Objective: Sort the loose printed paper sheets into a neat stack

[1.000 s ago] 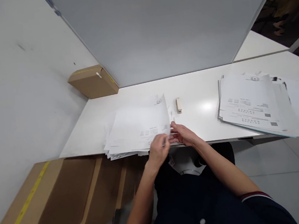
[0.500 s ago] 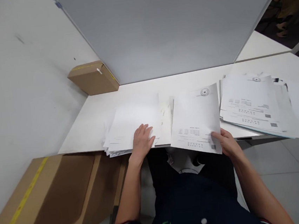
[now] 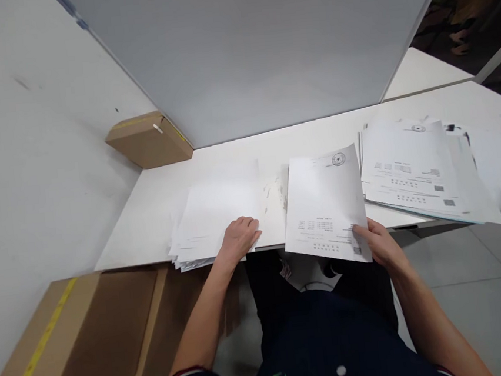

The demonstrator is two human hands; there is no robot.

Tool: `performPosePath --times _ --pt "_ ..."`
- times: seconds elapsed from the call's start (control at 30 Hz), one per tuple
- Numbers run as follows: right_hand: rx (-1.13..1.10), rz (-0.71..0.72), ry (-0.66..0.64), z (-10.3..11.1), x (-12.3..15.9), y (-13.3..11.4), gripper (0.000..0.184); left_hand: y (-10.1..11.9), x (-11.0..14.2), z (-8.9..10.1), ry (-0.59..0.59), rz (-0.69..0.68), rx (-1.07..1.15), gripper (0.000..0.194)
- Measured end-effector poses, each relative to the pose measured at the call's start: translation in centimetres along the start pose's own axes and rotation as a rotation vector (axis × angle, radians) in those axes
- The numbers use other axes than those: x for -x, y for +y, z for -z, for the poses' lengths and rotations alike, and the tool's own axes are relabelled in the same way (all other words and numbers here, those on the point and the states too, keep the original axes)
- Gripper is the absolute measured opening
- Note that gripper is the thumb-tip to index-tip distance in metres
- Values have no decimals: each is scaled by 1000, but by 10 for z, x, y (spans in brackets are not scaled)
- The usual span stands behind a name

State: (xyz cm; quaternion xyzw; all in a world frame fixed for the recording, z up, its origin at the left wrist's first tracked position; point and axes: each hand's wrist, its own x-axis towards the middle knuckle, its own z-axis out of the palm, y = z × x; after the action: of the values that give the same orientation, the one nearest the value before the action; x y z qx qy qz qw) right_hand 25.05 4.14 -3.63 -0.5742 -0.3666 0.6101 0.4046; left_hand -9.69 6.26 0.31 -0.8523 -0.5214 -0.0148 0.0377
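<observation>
My right hand (image 3: 382, 241) pinches a printed sheet (image 3: 322, 199) by its lower right edge, thumb on top. The sheet has a round star stamp near its far edge, lines of text and a small square code, and its near end overhangs the table edge. My left hand (image 3: 239, 239) lies on the near right corner of a stack of white paper (image 3: 217, 206), its fingers bent slightly and pointing right. Sheets in this stack are unevenly aligned at the left and near edges; the top one looks mostly blank.
On the right of the white table (image 3: 134, 223) lie more printed sheets (image 3: 403, 161) in an overlapping pile. A cardboard box (image 3: 151, 141) stands at the back left by a grey panel (image 3: 264, 51). Larger taped cartons (image 3: 99, 326) stand at the lower left, below the tabletop.
My left hand has turned, its fingers now closer together and pointing right at the stack's corner. My right hand still holds the printed sheet in nearly the same place. The view has shifted slightly.
</observation>
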Motion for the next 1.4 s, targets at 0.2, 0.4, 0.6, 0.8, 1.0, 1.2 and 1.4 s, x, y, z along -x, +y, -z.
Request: performPosePath --times 0.2,0.4,0.6,0.8,1.0,1.2,1.4 --pt "-22 -18 23 2 3 3 37 -7 -2 4 -50 -62 22 14" --pt "-51 -18 19 2 2 5 39 -8 7 -1 -34 -71 74 23" --pt "-21 -9 34 2 3 4 37 1 12 0 -24 -117 15 17" --pt "-24 -8 36 2 3 7 38 -1 12 -3 38 -192 -58 19" --pt "-53 -12 39 1 3 5 38 -5 11 -2 29 -211 -69 14" --pt "-41 -10 40 2 4 6 35 -6 8 -1 0 -222 -52 14" --pt "-69 -15 47 3 1 13 35 -9 7 -8 38 -206 -14 20"
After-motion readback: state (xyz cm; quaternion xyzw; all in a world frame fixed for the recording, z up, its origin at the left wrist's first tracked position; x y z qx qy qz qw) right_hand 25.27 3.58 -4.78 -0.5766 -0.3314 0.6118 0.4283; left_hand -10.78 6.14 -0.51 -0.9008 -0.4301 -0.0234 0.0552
